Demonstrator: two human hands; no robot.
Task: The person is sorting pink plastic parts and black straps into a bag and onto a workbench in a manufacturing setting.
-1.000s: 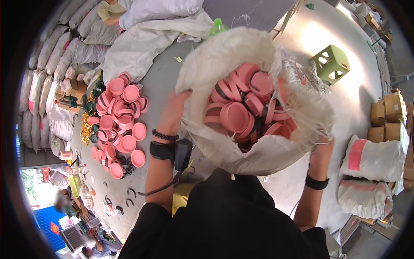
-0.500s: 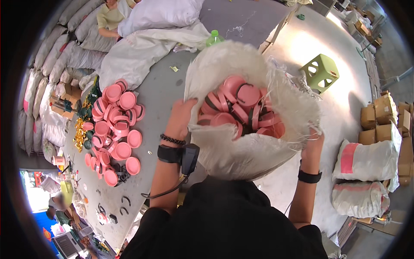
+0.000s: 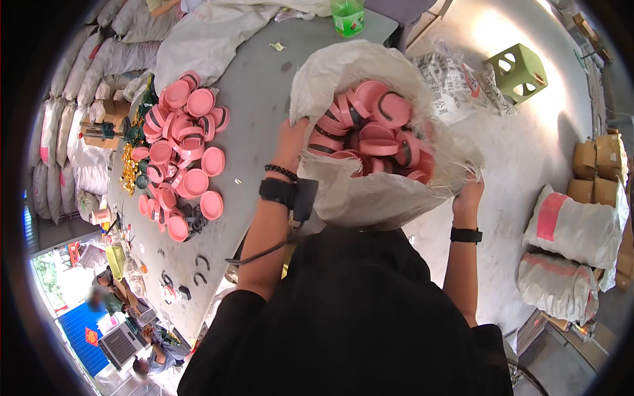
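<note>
A large white woven sack [image 3: 383, 204] stands open-mouthed in front of me, at the table's right edge. Inside it lie many round pink plastic parts [image 3: 380, 146], shaped like shallow caps with dark strips across some of them. The left rim of the sack is gripped by my left hand [image 3: 290, 142], whose fingers are curled over the cloth. On the other side, my right hand [image 3: 467, 195] is closed on the frayed right rim. A heap of similar pink parts [image 3: 191, 146] covers the table to the left, with some dark pieces at its near end.
The grey table [image 3: 254, 99] carries a green bottle [image 3: 348, 18], black curved strips [image 3: 201, 269] and gold pieces [image 3: 129, 170]. A green stool [image 3: 518, 72] and a printed sack [image 3: 456, 86] are at the far right. Filled sacks [image 3: 571, 221] and cartons [image 3: 604, 165] stand right; people work lower left.
The view has shifted, so table, heap and stool sit differently in it. Both hands keep hold of the sack's rim, and the pink parts inside have shifted about.
</note>
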